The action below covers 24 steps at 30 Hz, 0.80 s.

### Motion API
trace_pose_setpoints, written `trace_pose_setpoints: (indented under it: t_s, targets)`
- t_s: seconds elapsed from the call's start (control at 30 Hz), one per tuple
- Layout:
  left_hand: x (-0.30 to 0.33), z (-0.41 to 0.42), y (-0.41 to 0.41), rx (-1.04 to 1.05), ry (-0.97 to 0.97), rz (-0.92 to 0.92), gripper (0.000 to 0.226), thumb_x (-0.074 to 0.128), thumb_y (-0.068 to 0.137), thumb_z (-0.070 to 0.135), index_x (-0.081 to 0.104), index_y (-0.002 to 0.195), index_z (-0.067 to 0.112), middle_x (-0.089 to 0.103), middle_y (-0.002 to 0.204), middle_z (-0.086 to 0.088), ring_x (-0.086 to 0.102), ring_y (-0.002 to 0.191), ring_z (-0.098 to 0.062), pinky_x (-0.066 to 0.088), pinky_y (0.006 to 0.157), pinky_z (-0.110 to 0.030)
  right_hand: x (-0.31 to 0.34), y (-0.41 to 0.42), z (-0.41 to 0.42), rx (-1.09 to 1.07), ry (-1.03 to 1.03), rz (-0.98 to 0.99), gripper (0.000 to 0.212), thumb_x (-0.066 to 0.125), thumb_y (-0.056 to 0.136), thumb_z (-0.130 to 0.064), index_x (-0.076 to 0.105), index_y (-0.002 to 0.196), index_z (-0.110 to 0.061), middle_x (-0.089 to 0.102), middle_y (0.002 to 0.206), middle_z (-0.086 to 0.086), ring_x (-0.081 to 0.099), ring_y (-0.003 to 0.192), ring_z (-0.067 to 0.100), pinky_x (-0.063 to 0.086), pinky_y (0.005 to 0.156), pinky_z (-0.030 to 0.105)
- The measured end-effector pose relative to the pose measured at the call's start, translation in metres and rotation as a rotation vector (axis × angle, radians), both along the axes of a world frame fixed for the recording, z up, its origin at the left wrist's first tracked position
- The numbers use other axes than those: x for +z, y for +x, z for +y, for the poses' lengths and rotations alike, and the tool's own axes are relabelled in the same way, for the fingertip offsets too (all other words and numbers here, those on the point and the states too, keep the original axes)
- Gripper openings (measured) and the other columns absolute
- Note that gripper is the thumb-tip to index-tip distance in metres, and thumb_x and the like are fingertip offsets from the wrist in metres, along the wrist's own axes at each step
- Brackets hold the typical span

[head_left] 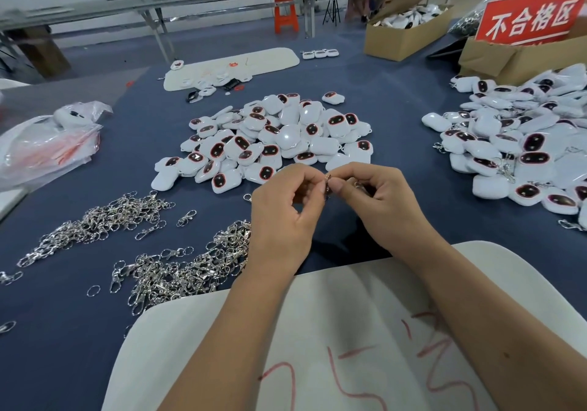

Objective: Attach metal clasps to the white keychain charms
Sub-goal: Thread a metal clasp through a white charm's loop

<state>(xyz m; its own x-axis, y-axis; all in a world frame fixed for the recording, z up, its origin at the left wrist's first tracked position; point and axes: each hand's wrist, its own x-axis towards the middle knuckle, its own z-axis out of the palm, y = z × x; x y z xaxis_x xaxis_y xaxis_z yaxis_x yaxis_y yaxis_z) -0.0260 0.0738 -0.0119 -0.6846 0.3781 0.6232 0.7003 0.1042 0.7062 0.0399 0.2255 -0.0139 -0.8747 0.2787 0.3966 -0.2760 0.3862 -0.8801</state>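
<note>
Above the blue table (397, 99), a small metal clasp (327, 179) is pinched between the left hand (286, 210) and right hand (378, 201), fingertips meeting, fingers curled on it. No charm is held. The unclasped white charms (279, 137) are heaped just beyond the hands; a second heap (521, 147) lies far right. Loose clasps (178, 267) are piled at left. A white board (317, 331) is under the forearms.
</note>
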Motion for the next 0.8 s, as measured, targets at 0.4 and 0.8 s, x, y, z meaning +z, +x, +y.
trace_pose_setpoints:
  t_s: [0.4, 0.8]
  targets:
    - [-0.0015, -0.0009, -0.0015, 0.019, -0.113, 0.036, 0.010, 0.063, 0.092, 0.011, 0.068, 0.085, 0.016, 0.066, 0.076, 0.009, 0.063, 0.074, -0.015, 0.051, 0.069, -0.036, -0.0004, 0.0011, -0.0043, -0.181, 0.286, 0.099, 0.014, 0.073, 0.096, -0.004, 0.081, 0.090, -0.013, 0.069, 0.079, -0.011, 0.054, 0.073, 0.010, 0.039, 0.070, 0.020]
    - [0.0006, -0.0009, 0.0020, 0.047, -0.107, -0.083, 0.014, 0.058, 0.089, 0.013, 0.066, 0.079, 0.018, 0.066, 0.069, 0.008, 0.065, 0.067, -0.017, 0.055, 0.067, -0.043, 0.0001, -0.0012, -0.0013, -0.297, 0.667, 0.254, 0.014, 0.074, 0.096, -0.007, 0.081, 0.088, -0.015, 0.070, 0.079, -0.005, 0.053, 0.075, 0.022, 0.048, 0.068, 0.037]
